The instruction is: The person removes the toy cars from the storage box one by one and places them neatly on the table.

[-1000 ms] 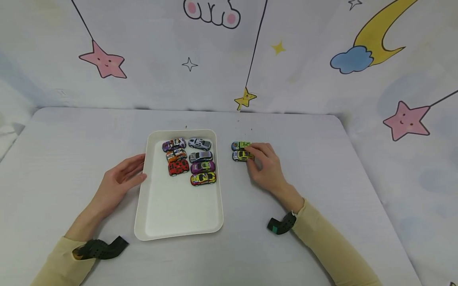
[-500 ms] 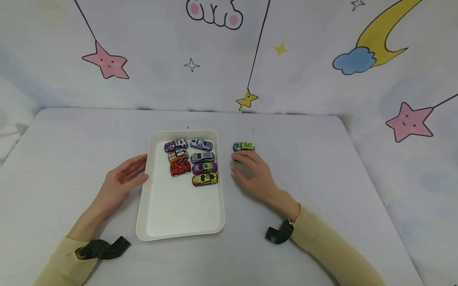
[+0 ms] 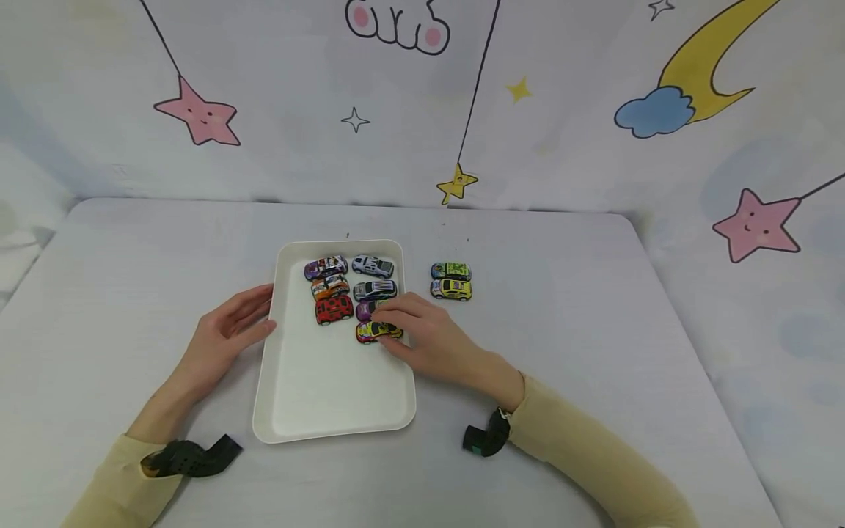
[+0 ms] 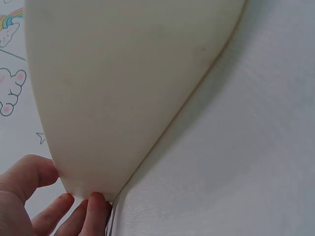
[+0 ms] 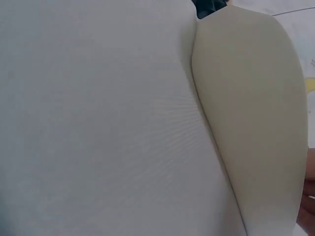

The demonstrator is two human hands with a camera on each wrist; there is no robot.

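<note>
In the head view, my left hand [image 3: 218,341] rests against the left rim of a white tray [image 3: 330,396], fingers loosely bent and thumb on the edge. The left wrist view shows those fingertips on the tray's outer wall [image 4: 123,98]. My right hand [image 3: 439,341] reaches over the right rim and pinches a yellow toy car [image 3: 371,332]. Its fingers partly cover the purple toy car [image 3: 364,311] just behind. Beyond stand a grey striped car [image 3: 374,290] and a silver car [image 3: 372,265]. The left row has a purple-white car [image 3: 326,266], orange car [image 3: 329,286] and red car [image 3: 334,309].
Right of the tray, a green toy car [image 3: 451,271] and a yellow-silver toy car [image 3: 452,290] stand side by side on the white table [image 3: 561,308]. A wall with printed stars [image 3: 455,183] rises behind the table's far edge.
My right hand has left the yellow-silver car beside the green one on the table and moved left to the yellow car in the tray. The left hand stays at the tray's rim.
</note>
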